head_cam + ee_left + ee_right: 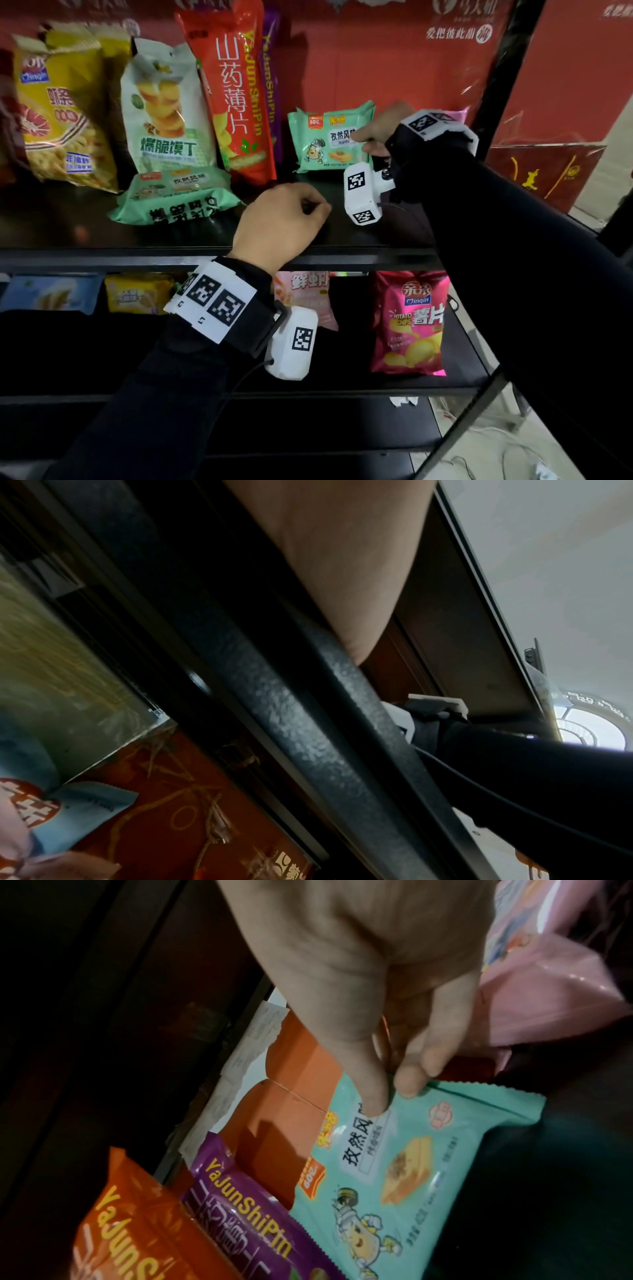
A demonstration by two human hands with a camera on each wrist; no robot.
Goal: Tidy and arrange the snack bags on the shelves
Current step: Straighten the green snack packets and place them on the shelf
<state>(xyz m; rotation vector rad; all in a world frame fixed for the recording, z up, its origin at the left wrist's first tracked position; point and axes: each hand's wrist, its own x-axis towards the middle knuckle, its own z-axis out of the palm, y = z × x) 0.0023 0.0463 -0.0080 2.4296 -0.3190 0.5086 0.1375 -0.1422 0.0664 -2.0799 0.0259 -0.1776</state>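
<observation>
On the upper shelf (pixel 102 255) a small mint green snack bag (pixel 325 144) stands upright against the red back wall. My right hand (pixel 363 142) pinches its right edge between thumb and finger. The right wrist view shows the same mint bag (pixel 428 1177) with the right hand (pixel 394 1093) on its edge. A second mint bag (pixel 174 198) lies flat near the front. My left hand (pixel 308 205) rests on the shelf as a fist, holding nothing. In the left wrist view only my palm and the shelf rail (pixel 291 723) show.
Left of the mint bag stand a red-orange bag (pixel 233 96), a purple bag (pixel 270 75), a white-green bag (pixel 164 113) and a yellow bag (pixel 58 109). A pink bag (pixel 548 974) lies behind my right hand. The lower shelf holds a pink chips bag (pixel 411 322) and other bags.
</observation>
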